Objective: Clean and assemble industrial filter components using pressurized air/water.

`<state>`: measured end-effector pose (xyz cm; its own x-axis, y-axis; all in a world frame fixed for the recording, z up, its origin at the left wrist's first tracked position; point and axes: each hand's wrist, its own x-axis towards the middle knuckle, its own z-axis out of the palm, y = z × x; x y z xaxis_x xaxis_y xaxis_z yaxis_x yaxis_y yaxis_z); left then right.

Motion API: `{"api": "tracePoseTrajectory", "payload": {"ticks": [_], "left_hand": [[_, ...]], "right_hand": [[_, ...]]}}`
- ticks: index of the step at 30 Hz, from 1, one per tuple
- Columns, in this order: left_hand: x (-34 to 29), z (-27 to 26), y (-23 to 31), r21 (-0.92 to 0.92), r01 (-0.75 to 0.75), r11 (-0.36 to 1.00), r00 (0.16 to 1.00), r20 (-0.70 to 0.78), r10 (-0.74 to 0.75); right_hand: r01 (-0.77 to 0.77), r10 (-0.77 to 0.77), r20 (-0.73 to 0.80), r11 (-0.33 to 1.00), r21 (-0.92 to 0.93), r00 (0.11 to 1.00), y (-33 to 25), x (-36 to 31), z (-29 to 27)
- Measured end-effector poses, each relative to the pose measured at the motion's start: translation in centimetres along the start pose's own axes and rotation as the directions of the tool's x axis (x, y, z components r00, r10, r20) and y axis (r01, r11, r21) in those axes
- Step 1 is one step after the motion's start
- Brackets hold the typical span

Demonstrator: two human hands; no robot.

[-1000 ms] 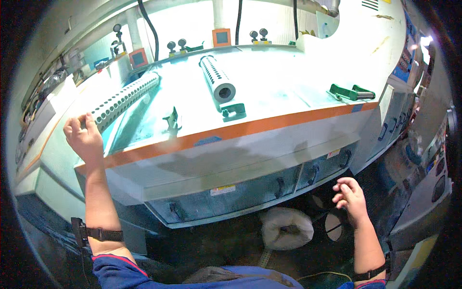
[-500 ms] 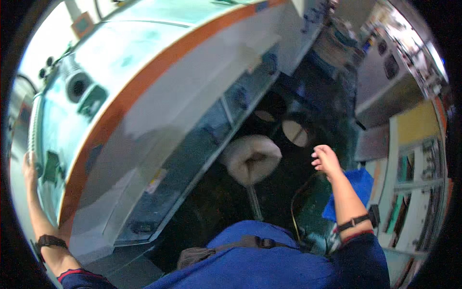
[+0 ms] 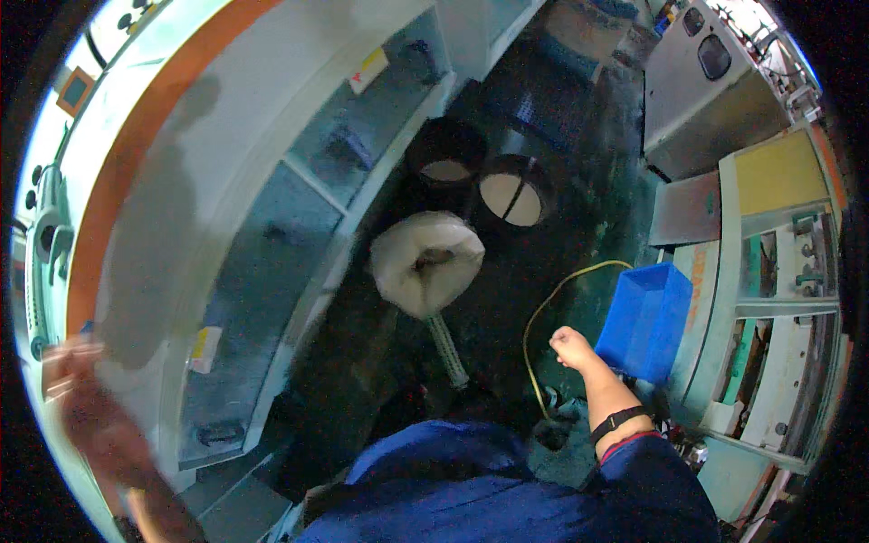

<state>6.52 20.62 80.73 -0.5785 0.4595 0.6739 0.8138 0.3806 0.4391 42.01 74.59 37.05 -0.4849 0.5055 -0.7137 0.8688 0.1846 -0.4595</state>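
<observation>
My left hand is smeared by motion at the orange edge of a long pale machine; whether it touches the edge, and how its fingers lie, I cannot make out. Over the floor hangs my right hand, its fingers curled into a loose fist with nothing visible in them. A blue plastic bin is just right of that hand. In front of me stands a white sack or bag, its mouth gathered open, with a pale perforated strip below it.
Two dark round drums with pale insides stand beyond the sack. A yellow hose curves across the dark floor. Clear panels line the machine's side. On the right are a grey cabinet and a machine frame.
My view has swung, so the machine sits further left and the blue bin shows more fully. My left hand has come off the machine's far side to its orange edge. My right hand is lower.
</observation>
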Motion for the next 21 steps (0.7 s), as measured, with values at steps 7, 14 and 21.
{"api": "tracePoseTrajectory", "payload": {"ticks": [7, 14, 21], "left_hand": [[-20.6, 28.2, -4.6, 0.143, 0.717, 0.682, 0.409, 0.707, -0.578], [-29.4, 46.8, -6.3, 0.353, 0.609, 0.71, 0.085, 0.861, -0.501], [-36.3, 51.6, -10.6, 0.396, 0.77, 0.501, -0.072, 0.834, -0.548]], "right_hand": [[0.153, -0.147, 0.047, 0.968, -0.2, 0.988, 0.9, 6.6, 2.2], [-0.03, 0.059, 0.126, 0.975, -0.221, 0.99, 8.4, 13.5, 7.2], [0.017, 0.071, 0.266, 0.95, -0.312, 0.961, 13.9, 24.1, 23.6]]}}
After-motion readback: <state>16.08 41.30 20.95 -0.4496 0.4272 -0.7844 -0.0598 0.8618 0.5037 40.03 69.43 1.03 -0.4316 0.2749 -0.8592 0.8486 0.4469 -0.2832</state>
